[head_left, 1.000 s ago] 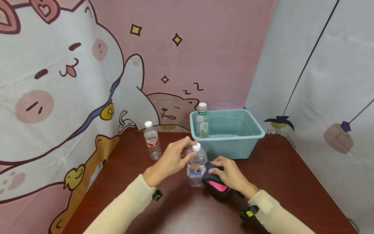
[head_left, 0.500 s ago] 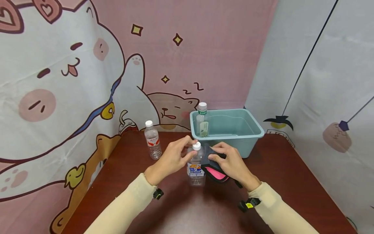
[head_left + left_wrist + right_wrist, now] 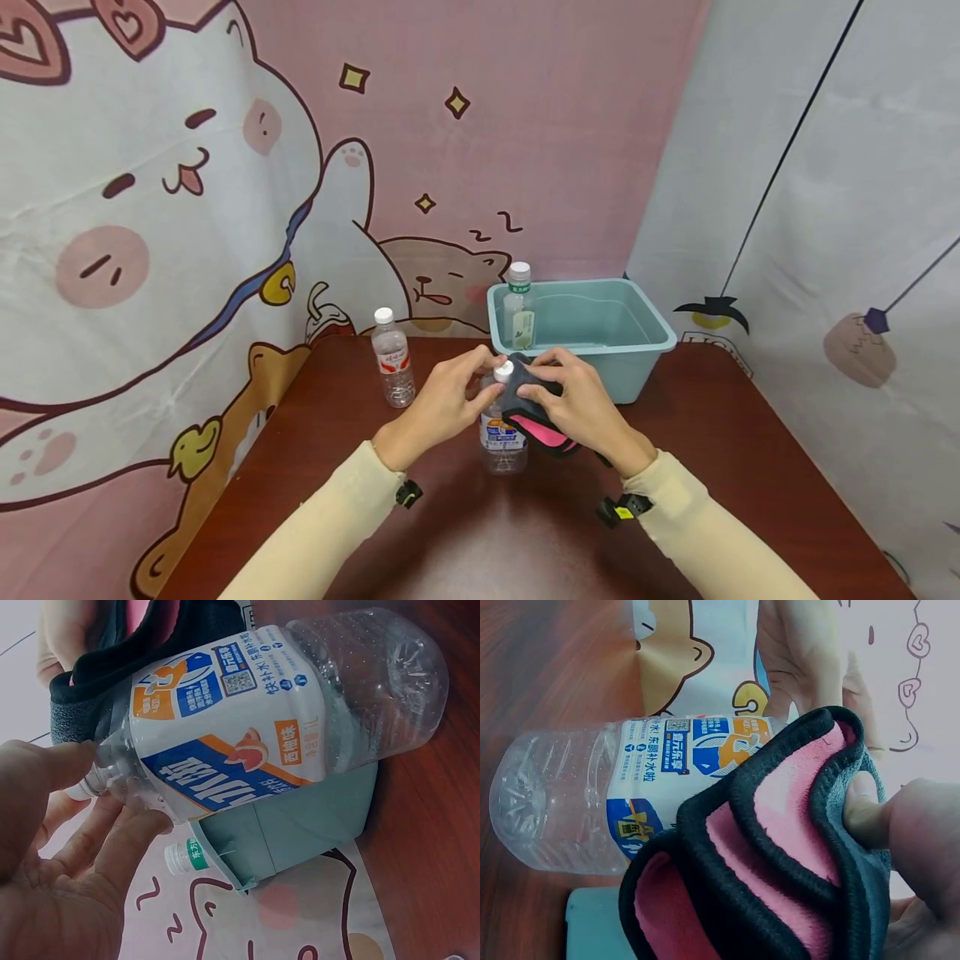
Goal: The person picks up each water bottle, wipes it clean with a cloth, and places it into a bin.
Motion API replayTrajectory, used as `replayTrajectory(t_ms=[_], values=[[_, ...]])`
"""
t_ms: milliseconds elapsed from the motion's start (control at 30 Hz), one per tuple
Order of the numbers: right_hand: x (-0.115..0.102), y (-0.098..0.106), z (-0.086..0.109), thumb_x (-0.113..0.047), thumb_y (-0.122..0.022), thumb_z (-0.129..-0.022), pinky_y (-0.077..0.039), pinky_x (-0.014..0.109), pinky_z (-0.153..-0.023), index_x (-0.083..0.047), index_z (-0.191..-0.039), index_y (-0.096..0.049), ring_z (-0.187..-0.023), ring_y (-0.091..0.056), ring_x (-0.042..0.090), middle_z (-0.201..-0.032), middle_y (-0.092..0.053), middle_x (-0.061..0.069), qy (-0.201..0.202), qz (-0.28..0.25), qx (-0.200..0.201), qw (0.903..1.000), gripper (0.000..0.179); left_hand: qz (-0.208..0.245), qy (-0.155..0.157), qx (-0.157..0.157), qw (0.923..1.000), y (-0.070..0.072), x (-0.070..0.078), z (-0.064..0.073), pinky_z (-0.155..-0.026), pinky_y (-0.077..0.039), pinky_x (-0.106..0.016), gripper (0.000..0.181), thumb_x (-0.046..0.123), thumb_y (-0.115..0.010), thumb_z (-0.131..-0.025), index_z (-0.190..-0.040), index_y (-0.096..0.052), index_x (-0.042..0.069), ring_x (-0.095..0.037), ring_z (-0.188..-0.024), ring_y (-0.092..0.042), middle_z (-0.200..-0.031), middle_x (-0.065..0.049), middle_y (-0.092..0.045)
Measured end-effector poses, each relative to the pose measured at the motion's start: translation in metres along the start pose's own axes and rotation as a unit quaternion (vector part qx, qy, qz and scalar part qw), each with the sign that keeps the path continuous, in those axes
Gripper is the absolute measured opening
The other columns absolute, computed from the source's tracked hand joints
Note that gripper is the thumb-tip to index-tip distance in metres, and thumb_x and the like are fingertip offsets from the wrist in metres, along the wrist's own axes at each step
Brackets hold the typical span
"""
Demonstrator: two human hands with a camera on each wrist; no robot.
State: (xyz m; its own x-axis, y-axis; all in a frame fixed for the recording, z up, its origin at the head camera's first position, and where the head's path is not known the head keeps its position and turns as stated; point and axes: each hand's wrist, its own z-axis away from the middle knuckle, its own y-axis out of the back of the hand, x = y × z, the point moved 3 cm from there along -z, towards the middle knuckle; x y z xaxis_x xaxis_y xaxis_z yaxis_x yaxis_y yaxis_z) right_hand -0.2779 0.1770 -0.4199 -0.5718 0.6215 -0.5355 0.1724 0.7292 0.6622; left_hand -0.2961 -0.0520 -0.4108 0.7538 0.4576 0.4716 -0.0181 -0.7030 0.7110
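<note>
A large clear plastic bottle [image 3: 502,437] with a white cap and a white, blue and orange label stands on the table in front of me. My left hand [image 3: 442,407] pinches it at the neck just below the cap, thumb and fingers on either side, as the left wrist view also shows. My right hand [image 3: 583,404] grips a folded cloth [image 3: 791,791], dark grey outside, pink inside, with black edging. In the head view the cloth lies against the bottle's right shoulder, partly covering the label. The right fingertips come close to the left ones near the cap.
Behind the hands stands a light blue-green plastic bin [image 3: 633,375], with a clear bottle [image 3: 521,325] with green neck band upright at its left end. Another clear bottle [image 3: 392,367] with a red-and-white label stands at the back left of the brown table [image 3: 720,475]. Printed curtains hang behind.
My right hand has moved up and left with the cloth, from beside the bottle's label to its shoulder near the cap. My left hand keeps its hold on the neck.
</note>
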Motion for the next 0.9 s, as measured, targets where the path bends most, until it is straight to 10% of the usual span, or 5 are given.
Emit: replayTrajectory(t_ms=[900], values=[[0.037, -0.007, 0.022, -0.013, -0.093, -0.099, -0.068, 0.037, -0.085, 0.000, -0.130, -0.087, -0.108, -0.080, 0.029, -0.119, -0.081, 0.009, -0.017, 0.017, -0.049, 0.9985, 0.035, -0.021, 0.010, -0.003, 0.9997, 0.001, 0.003, 0.001, -0.100, -0.073, -0.044, 0.030, 0.019, -0.087, -0.107, -0.128, -0.067, 0.010, -0.028, -0.122, -0.086, -0.152, -0.011, -0.080]])
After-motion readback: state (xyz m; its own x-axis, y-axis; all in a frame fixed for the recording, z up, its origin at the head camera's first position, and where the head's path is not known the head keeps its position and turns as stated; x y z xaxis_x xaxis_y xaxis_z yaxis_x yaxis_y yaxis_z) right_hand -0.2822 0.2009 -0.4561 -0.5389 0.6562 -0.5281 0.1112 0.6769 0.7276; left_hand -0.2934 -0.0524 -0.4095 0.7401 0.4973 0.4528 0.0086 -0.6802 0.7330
